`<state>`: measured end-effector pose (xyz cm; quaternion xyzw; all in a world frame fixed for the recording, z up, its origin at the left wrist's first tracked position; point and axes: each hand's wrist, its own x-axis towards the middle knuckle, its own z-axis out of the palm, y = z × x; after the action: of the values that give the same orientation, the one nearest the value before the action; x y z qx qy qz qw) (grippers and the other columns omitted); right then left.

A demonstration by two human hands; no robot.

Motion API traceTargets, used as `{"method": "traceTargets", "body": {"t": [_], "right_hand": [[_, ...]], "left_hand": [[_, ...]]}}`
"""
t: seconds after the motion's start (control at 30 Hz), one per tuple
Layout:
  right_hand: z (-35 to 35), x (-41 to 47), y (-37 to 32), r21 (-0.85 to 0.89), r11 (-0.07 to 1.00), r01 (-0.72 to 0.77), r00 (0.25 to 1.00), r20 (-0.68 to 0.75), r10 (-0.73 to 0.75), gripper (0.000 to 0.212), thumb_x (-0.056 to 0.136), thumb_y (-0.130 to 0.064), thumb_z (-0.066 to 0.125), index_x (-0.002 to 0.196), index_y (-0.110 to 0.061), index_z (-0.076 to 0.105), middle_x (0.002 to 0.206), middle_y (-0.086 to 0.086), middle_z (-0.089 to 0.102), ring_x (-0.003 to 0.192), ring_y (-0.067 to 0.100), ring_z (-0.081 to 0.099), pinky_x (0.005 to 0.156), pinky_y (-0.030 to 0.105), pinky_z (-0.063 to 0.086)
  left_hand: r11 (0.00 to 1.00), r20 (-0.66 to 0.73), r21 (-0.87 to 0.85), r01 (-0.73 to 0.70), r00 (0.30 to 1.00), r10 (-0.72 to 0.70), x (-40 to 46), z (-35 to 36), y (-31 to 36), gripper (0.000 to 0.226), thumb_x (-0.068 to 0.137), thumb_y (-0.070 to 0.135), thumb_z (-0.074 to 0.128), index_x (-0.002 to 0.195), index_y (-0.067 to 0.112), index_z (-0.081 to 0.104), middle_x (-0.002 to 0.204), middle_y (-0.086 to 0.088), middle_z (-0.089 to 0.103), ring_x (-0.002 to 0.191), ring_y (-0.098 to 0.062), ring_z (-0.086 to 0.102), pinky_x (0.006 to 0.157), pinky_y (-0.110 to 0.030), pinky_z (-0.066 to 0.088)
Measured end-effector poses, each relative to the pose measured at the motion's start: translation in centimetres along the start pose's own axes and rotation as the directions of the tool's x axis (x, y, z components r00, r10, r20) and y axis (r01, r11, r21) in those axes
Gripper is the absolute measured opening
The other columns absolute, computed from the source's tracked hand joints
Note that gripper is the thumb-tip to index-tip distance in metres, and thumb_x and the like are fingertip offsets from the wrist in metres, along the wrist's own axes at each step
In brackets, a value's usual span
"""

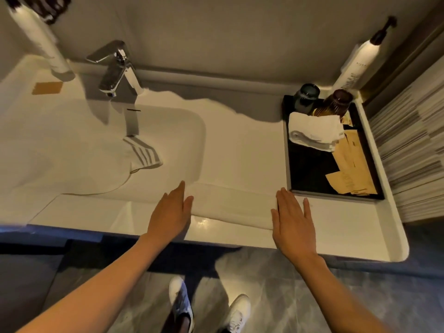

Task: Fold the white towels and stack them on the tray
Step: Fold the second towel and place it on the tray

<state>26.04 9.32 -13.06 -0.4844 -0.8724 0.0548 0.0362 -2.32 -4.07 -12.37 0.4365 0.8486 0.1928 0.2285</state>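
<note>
Flattening looks to be the step in hand: the left hand (171,213) lies open on one end of the white towel (230,207) on the counter (336,227); the right hand (292,221), open too, presses the other end; next likely comes a fold, then a lift to the tray (312,171), where a folded towel (314,132) already sits.
</note>
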Motion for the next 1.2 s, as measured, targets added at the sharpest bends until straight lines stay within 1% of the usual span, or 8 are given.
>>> {"method": "traceTargets", "body": {"t": [0.1,0.2,0.3,0.53,0.83,1.0,1.07,1.2], "right_hand": [[-1.5,-1.0,0.1,0.062,0.957,-0.283,0.953,-0.096,0.288,0.061,0.092,-0.042,0.058,0.139,-0.005,0.044,0.142,0.018,0.048,0.132,0.034,0.044,0.111,0.054,0.033],[-3.7,-0.5,-0.7,0.238,0.578,-0.780,0.619,0.161,0.769,0.100,0.072,-0.063,0.071,0.140,-0.002,0.032,0.140,0.024,0.043,0.127,0.042,0.042,0.100,0.056,0.038],[-4.6,1.2,-0.4,0.383,0.274,-0.882,0.427,0.406,0.808,0.098,0.069,-0.052,0.081,0.136,-0.001,0.032,0.136,0.023,0.047,0.124,0.041,0.048,0.098,0.052,0.042],[-7.5,3.2,1.4,0.597,0.304,-0.743,0.597,0.386,0.703,0.039,0.081,-0.021,0.071,0.112,0.001,0.062,0.114,0.021,0.067,0.103,0.034,0.063,0.088,0.042,0.055],[-11.4,4.5,-12.6,0.626,0.705,-0.333,0.928,0.086,0.362,0.022,0.085,-0.018,0.065,0.099,-0.015,0.048,0.100,0.003,0.055,0.085,0.019,0.053,0.066,0.027,0.037],[-6.3,3.4,-20.2,0.543,0.808,-0.228,0.972,0.180,0.153,0.024,0.093,-0.028,0.056,0.108,-0.012,0.048,0.108,0.007,0.053,0.098,0.026,0.056,0.074,0.035,0.046],[-4.2,2.5,-21.3,0.561,0.802,-0.204,0.971,0.220,0.093,0.031,0.098,-0.036,0.047,0.114,-0.010,0.053,0.114,0.010,0.057,0.105,0.027,0.056,0.085,0.038,0.048],[-3.8,1.4,-21.0,0.639,0.744,-0.197,0.961,0.276,0.018,0.035,0.101,-0.026,0.037,0.121,-0.010,0.060,0.120,0.009,0.063,0.111,0.025,0.058,0.092,0.033,0.046]], "left_hand": [[0.983,-0.050,-0.184,0.005,0.999,-0.015,-0.1,-0.4,1.7,0.063,0.098,0.033,0.057,0.153,0.016,0.032,0.136,-0.006,0.059,0.122,-0.025,0.057,0.099,-0.034,0.046],[0.953,-0.064,-0.270,0.140,0.985,-0.163,0.8,-0.7,2.3,0.069,0.090,0.033,0.070,0.148,0.015,0.037,0.117,-0.005,0.065,0.105,-0.027,0.064,0.087,-0.035,0.050],[0.975,-0.066,-0.161,0.154,0.984,-0.166,1.4,-0.5,2.4,0.061,0.087,0.038,0.072,0.139,0.020,0.046,0.118,-0.006,0.068,0.102,-0.029,0.065,0.092,-0.047,0.050],[0.948,-0.052,-0.260,0.185,0.977,-0.205,1.2,-0.3,3.3,0.055,0.086,0.027,0.072,0.135,0.013,0.050,0.116,-0.010,0.064,0.103,-0.028,0.062,0.089,-0.041,0.051],[0.920,0.007,-0.317,0.230,0.971,-0.241,1.4,-0.7,3.2,0.050,0.083,0.027,0.074,0.128,0.012,0.055,0.112,-0.008,0.065,0.099,-0.023,0.062,0.078,-0.030,0.048],[0.888,0.086,-0.383,0.256,0.967,-0.241,2.3,-2.0,2.6,0.028,0.100,0.033,0.052,0.101,0.010,0.068,0.099,-0.008,0.068,0.093,-0.022,0.061,0.072,-0.028,0.042],[0.812,0.160,-0.488,0.320,0.947,-0.277,2.8,-2.9,2.2,0.050,0.105,0.041,0.036,0.091,0.007,0.069,0.094,-0.010,0.069,0.093,-0.027,0.064,0.077,-0.031,0.046],[0.780,0.228,-0.543,0.312,0.948,-0.221,2.4,-3.4,1.3,0.046,0.096,0.054,0.051,0.107,0.014,0.071,0.100,-0.003,0.072,0.096,-0.022,0.067,0.087,-0.033,0.051]]}}
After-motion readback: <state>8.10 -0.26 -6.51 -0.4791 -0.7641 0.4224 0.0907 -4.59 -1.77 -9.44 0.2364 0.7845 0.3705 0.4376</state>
